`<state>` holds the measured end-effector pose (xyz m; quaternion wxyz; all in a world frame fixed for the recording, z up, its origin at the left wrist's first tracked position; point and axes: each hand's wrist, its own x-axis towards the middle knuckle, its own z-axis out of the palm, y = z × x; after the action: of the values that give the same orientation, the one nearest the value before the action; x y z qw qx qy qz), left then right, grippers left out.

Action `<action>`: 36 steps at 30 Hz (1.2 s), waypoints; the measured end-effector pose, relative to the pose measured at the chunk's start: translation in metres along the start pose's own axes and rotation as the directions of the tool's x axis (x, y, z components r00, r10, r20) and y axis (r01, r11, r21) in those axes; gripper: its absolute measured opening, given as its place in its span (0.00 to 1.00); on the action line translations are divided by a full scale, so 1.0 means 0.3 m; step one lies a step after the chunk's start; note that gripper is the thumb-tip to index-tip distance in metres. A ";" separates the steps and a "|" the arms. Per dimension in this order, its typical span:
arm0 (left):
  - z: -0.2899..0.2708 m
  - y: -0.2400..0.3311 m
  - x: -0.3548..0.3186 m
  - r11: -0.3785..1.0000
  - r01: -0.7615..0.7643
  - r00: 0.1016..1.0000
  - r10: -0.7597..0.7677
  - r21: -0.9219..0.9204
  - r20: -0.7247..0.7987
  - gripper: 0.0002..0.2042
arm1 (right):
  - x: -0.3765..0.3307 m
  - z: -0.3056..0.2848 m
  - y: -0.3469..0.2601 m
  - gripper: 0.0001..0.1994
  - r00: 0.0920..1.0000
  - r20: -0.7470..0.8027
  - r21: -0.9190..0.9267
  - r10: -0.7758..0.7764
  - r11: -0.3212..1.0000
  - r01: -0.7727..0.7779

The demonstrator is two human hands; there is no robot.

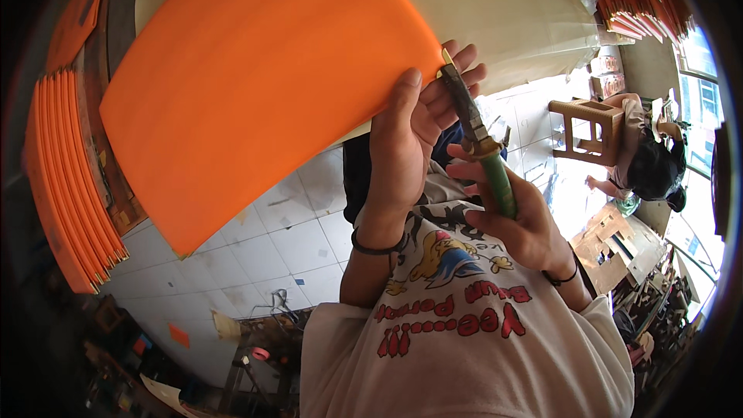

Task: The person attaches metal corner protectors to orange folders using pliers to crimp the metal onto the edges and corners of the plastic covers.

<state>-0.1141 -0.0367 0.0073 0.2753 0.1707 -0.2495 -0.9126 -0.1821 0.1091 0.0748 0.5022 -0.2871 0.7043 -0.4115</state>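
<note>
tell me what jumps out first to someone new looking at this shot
A big orange sheet fills the upper left, its right edge gripped by the left hand. Just right of it, the right hand holds a green-handled tool whose tip meets that edge. Stacked orange boards stand along the far left.

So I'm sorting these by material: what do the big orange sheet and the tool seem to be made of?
The orange sheet looks like matte card or thin board: flat, even colour, pale underside, held at its edge by the left hand. The tool in the right hand seems to have a dull, dark metal blade and a green handle, possibly plastic or tape-wrapped.
</note>
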 end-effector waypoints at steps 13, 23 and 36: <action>-0.006 -0.005 0.007 1.000 0.003 1.000 -0.003 -0.001 0.015 0.30 | -0.002 0.005 -0.011 0.26 1.000 0.018 -0.001 0.020 1.000 -0.020; -0.011 -0.007 0.007 1.000 0.002 1.000 -0.003 0.007 0.029 0.30 | 0.001 0.014 -0.010 0.22 0.988 -0.054 -0.019 0.144 0.989 -0.145; -0.007 -0.006 0.003 1.000 0.007 1.000 -0.007 0.024 0.013 0.30 | 0.027 0.016 -0.012 0.10 0.986 -0.142 -0.264 0.083 0.957 -0.119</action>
<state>-0.1145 -0.0368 0.0044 0.2684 0.1687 -0.2617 -0.9116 -0.1803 0.0994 0.0734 0.4317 -0.2895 0.7989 -0.3025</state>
